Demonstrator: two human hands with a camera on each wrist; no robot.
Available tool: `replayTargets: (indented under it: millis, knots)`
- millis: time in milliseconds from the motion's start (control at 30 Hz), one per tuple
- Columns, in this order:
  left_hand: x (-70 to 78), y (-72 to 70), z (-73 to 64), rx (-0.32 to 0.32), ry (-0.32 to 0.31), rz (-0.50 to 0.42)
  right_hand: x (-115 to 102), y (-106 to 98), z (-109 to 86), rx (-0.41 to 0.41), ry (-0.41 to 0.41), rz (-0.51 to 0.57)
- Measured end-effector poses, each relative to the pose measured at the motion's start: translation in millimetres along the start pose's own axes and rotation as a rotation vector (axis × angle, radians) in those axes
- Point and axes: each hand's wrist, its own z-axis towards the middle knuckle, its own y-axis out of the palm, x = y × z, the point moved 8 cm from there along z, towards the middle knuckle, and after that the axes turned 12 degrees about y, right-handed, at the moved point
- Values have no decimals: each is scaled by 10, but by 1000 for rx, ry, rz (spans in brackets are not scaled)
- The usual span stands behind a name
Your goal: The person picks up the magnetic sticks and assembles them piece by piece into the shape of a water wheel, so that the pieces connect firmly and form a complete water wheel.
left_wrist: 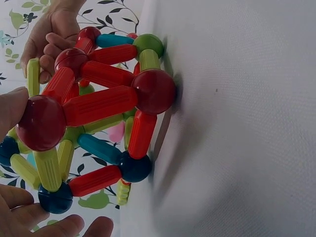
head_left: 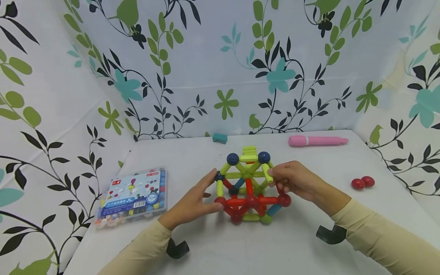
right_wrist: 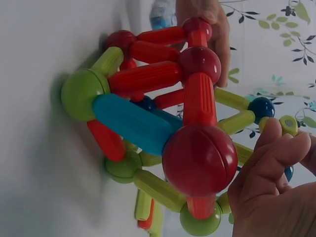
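A structure (head_left: pixel 252 201) of magnetic rods and balls, with red, yellow-green and blue parts, stands on the white table. On its left side my left hand (head_left: pixel 192 200) holds it, thumb against a red ball (left_wrist: pixel 41 122) and fingertips at a dark blue ball (left_wrist: pixel 56 198). My right hand (head_left: pixel 299 179) pinches a yellow-green rod (head_left: pixel 267 173) at the upper right, close under another dark blue ball (head_left: pixel 264 157). Whether that rod touches the ball is unclear. In the right wrist view the rod's round end faces the camera, between thumb and fingers.
A clear plastic case (head_left: pixel 132 196) with a printed label and colourful pieces lies at the left. Two red balls (head_left: pixel 363 182) sit together at the right. At the back are a pink pen-shaped object (head_left: pixel 317 141) and a small teal block (head_left: pixel 220 138). Patterned cloth hangs behind.
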Motion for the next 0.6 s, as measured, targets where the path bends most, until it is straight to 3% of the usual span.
replayTargets:
  millis: [467,533,600]
  knots:
    - [5,-22,7,2,-7,-3,-11,-8,-34,-33,-16,157]
    - [12,-22,15,1,-2,-1,-36,-79,-33,-1,-38,120]
    - [16,-22,26,0,6,2,-95,-251,-4,92,-86,40]
